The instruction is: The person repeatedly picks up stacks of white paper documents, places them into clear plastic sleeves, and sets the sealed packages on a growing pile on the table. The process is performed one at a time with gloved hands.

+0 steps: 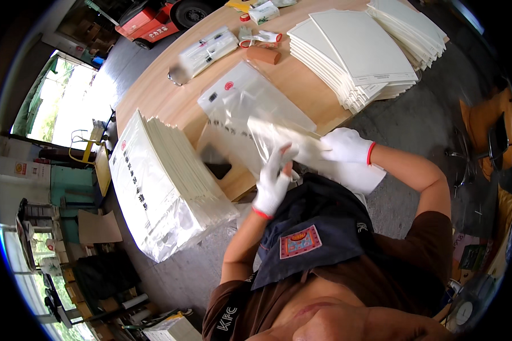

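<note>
My right hand [347, 146], in a white glove with a red cuff, grips a white card folder [310, 149], which is partly blurred. The folder's far end lies at a clear plastic bag [259, 133]. My left hand [271, 184], gloved the same way with bare fingertips, is beside the bag's near edge with its fingers stretched apart; whether it touches the film is unclear. Beyond lie more flat clear bags with a red mark [239, 88]. To the left stands a thick stack of bagged white folders [153, 182].
Fanned stacks of white folders [358, 48] cover the wooden table's [153, 85] far right. A clear-wrapped bundle [210, 51], a brown block [263, 54] and a pair of gloves [261, 37] lie at the back. A dark phone-like object [215, 162] sits near the left stack. A red forklift [148, 23] stands beyond.
</note>
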Action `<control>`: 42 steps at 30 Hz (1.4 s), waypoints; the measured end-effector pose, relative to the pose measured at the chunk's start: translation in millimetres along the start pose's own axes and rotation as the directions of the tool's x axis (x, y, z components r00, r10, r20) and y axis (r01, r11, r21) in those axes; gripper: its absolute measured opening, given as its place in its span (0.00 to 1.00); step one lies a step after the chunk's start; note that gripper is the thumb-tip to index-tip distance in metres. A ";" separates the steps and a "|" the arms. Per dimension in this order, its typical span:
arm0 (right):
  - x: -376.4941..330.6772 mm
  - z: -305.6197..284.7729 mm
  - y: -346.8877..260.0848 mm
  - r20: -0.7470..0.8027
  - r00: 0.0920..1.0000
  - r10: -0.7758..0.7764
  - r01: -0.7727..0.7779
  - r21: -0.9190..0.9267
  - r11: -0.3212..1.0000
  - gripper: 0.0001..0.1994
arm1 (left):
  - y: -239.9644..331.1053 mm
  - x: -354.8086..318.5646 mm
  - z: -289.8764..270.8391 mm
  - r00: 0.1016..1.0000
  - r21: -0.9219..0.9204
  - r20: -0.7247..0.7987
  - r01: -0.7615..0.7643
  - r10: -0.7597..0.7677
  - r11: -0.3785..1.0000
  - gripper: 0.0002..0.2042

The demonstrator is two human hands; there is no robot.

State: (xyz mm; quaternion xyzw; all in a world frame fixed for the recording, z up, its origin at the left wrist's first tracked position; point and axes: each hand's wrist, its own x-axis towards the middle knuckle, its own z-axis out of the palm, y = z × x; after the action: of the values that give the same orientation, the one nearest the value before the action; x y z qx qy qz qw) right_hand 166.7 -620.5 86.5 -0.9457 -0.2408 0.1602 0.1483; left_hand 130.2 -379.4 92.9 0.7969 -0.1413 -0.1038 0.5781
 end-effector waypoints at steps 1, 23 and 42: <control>5.5 -11.7 1.7 0.123 0.988 0.098 -0.120 0.190 0.974 0.15 | -58.3 -20.9 19.8 0.961 0.002 -0.250 -0.123 0.120 0.992 0.15; 11.7 104.0 -7.9 -0.499 0.866 0.036 -0.153 -0.196 0.969 0.18 | -89.5 -38.4 35.8 0.977 0.499 -0.017 -0.178 0.214 0.848 0.14; -96.8 116.0 -43.4 -0.006 0.974 -0.226 0.218 -0.240 0.946 0.10 | -130.7 -210.0 12.2 0.945 -0.216 -0.202 0.212 -0.256 0.953 0.05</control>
State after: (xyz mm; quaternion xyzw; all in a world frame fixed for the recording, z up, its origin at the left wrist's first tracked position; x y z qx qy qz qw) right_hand 24.9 -609.1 19.4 -0.9260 -0.3608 0.0967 0.0554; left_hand -57.2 -279.7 -34.7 0.7552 0.0324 -0.0931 0.6481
